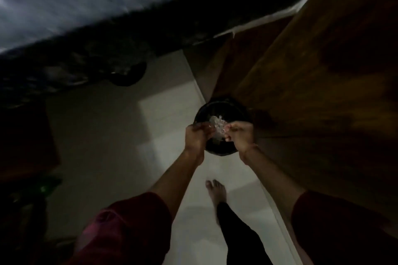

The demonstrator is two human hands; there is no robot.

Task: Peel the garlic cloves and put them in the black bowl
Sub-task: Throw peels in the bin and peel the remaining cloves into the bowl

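Note:
A black bowl [224,106] stands at the near-left corner of a brown wooden surface [323,71], partly over its edge. Over the bowl my left hand [197,136] and my right hand [241,135] face each other, fingers curled. Between them they pinch a pale, papery piece of garlic [217,126] with loose whitish skin. The scene is dim and blurred, so I cannot tell whether it is a single clove or a cluster. The bowl's inside is mostly hidden behind my hands.
Pale tiled floor [120,127] lies below, with my bare foot [216,191] on it. A dark, patterned bed or cover [86,17] fills the upper left. A dark round object [127,75] sits on the floor by its edge. Dark shapes crowd the left margin.

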